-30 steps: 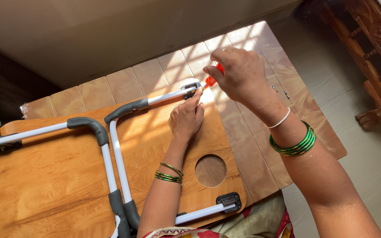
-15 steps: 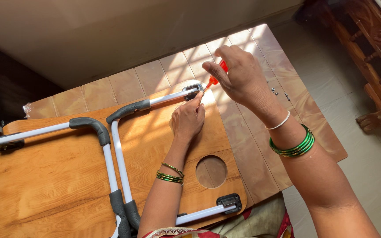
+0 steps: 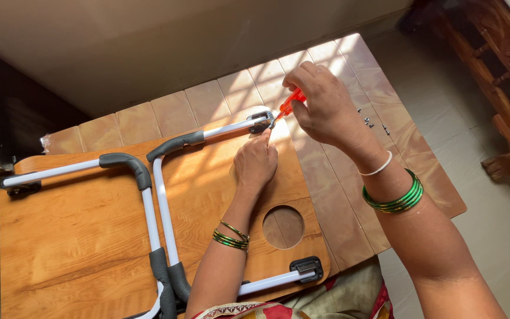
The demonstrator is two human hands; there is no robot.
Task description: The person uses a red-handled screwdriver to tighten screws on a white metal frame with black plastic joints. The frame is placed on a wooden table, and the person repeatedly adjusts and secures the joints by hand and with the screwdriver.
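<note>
So right hand (image 3: 326, 103) is closed round an orange screwdriver (image 3: 287, 105), upper middle of frame, tip at the metal bracket (image 3: 261, 122). Left hand (image 3: 257, 164) lies loosely curled on the wooden board (image 3: 78, 236), fingertip by that bracket, gripping nothing. White tube legs (image 3: 163, 201) lie lower left; small screws (image 3: 373, 123) sit right.

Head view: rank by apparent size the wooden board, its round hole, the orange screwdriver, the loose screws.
1. Wooden board
2. Round hole
3. Orange screwdriver in the right hand, mostly hidden, so its rank against the hole is unsure
4. Loose screws, tiny
</note>
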